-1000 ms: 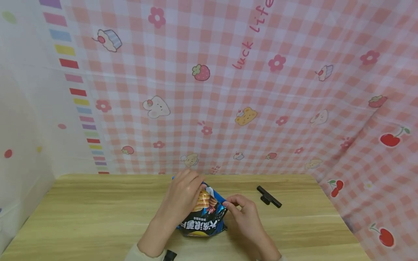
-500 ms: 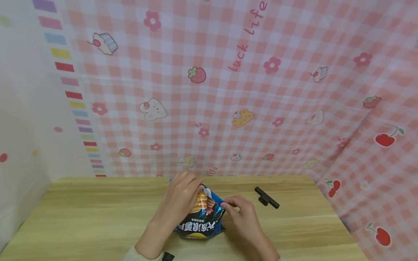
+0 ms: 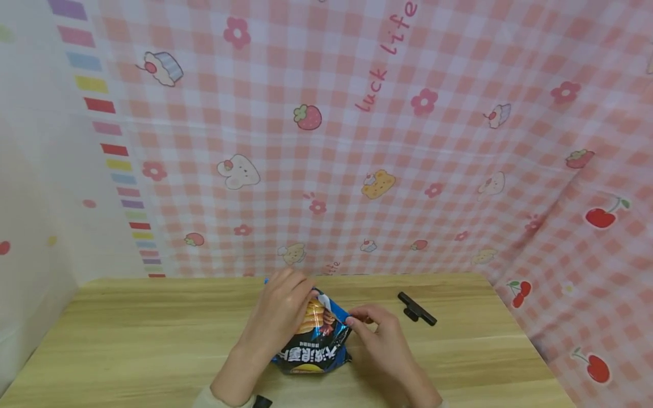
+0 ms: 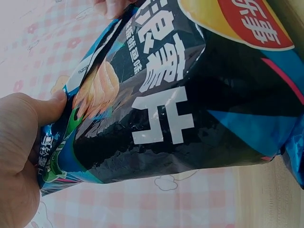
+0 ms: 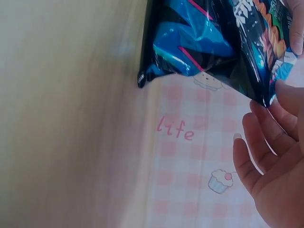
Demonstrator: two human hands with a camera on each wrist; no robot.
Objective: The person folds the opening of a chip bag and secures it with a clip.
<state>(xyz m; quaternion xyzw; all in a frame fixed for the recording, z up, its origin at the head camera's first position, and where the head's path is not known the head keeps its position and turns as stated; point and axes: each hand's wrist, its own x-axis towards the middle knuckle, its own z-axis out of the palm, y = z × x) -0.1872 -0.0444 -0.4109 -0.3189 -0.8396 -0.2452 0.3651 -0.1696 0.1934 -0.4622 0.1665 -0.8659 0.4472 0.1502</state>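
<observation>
A black and blue bag of potato chips (image 3: 311,345) stands tilted on the table between my hands, its folded blue top edge away from me. My left hand (image 3: 283,309) grips the left part of that edge; in the left wrist view its thumb (image 4: 56,105) presses the front of the bag. At the right corner my right hand (image 3: 380,340) pinches the folded edge between thumb and forefinger. The right wrist view shows the other fingers (image 5: 256,142) of that hand loosely curled below the corner. The back of the bag is hidden in the head view.
To the right of the bag, a black bar-shaped clip (image 3: 417,309) lies on the wooden table (image 3: 153,340). Pink checked cloth (image 3: 331,141) hangs behind the table and along its right side. A small black object (image 3: 262,402) shows by the left cuff.
The whole head view has shifted slightly. Both hands keep their hold on the bag's top edge, with hardly any visible movement.
</observation>
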